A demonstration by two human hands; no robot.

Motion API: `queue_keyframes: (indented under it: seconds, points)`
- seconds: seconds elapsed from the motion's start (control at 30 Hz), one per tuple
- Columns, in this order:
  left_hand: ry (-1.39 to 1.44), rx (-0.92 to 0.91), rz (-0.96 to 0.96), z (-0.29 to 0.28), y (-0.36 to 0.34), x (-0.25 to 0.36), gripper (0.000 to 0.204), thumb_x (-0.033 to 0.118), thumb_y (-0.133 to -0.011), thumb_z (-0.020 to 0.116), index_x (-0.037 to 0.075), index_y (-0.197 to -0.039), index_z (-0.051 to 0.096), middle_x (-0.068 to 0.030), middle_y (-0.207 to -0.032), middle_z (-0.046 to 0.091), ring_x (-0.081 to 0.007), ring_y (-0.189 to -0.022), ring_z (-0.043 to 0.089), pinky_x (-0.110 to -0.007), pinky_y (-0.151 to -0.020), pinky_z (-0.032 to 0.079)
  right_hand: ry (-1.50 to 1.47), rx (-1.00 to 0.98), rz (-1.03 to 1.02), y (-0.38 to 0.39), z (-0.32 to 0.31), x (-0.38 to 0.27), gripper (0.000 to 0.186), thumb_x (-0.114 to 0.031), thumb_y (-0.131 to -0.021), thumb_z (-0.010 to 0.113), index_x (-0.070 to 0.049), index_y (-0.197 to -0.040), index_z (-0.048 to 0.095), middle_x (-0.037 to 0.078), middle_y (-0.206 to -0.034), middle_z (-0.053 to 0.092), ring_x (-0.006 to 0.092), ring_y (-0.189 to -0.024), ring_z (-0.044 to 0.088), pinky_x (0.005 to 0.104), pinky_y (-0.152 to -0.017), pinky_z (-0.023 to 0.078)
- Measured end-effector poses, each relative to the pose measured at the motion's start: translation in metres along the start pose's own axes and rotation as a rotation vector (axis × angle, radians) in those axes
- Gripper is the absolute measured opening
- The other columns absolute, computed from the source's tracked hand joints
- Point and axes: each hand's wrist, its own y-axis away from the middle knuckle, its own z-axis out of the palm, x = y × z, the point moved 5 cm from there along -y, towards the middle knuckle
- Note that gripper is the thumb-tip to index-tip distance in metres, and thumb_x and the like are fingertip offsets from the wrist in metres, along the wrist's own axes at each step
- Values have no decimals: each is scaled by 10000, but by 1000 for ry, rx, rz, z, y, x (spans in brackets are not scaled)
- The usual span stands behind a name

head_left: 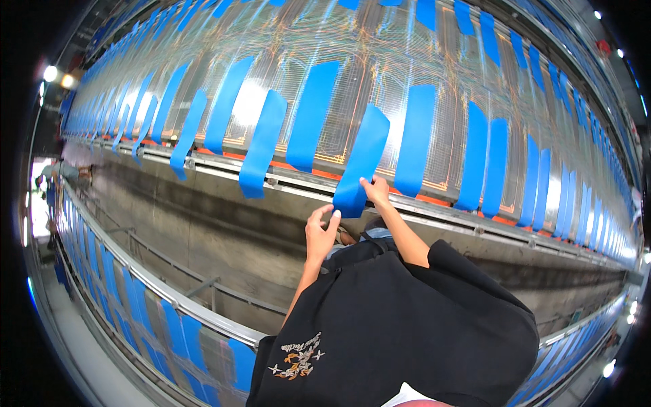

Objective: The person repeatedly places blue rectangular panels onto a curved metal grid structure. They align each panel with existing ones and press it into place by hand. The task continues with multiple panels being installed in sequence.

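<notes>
A wide blue strip [365,152], flat and flexible like tape, lies along a long panel covered in fine coloured lines. Its lower end hangs over the panel's near edge. My left hand [320,233] holds the lower left corner, with thumb and finger closed at it. On the strip's right edge, my right hand [377,191] grips with thumb and forefinger, the other fingers curled in. Similar blue strips lie on either side: one to the left [263,146] also hangs past the edge, another stands to the right [416,139].
A metal rail [298,188] runs along the near side of the long panel [325,146]. Behind me, a second rack [178,295] carries more blue strips. A grey walkway [183,217] lies between them. At the far left there is another person [68,171].
</notes>
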Motion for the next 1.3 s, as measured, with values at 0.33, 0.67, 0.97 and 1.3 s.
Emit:
queue_keyframes:
  seconds: [0.33,0.67,0.97,1.3]
  points:
    - [936,-664,-616,39,-148,6,916,801,-994,440,-15,-1361,637,-158,-1300,715,-267,-1146,710,-423,-1045,556,-454,-435,-351,128,-47,-166,266,-127,-993,630,13,-1208,698,27,-1056,717,95,-976,626,315,-906,516]
    - [590,-287,-289,65,-345,99,470,199,-946,816,4,-1330,628,-122,-1248,718,-247,-1124,700,-410,-993,579,-741,-334,49,80,-85,-116,288,-250,-987,772,-18,-1128,676,9,-963,700,54,-873,627,249,-806,502]
    - [241,-406,-122,218,-453,122,357,199,-951,820,1,-1222,700,-104,-1184,745,-165,-1039,702,-330,-903,553,-510,77,216,39,-88,-51,187,-166,-989,757,10,-972,695,20,-789,732,42,-703,604,257,-629,480]
    - [-288,-348,246,314,-514,71,392,418,-806,914,45,-885,821,-89,-1299,608,-327,-1313,416,-556,-1155,251,-694,240,365,3,-68,-32,176,-145,-990,764,3,-920,699,-44,-692,623,11,-622,462,243,-548,350]
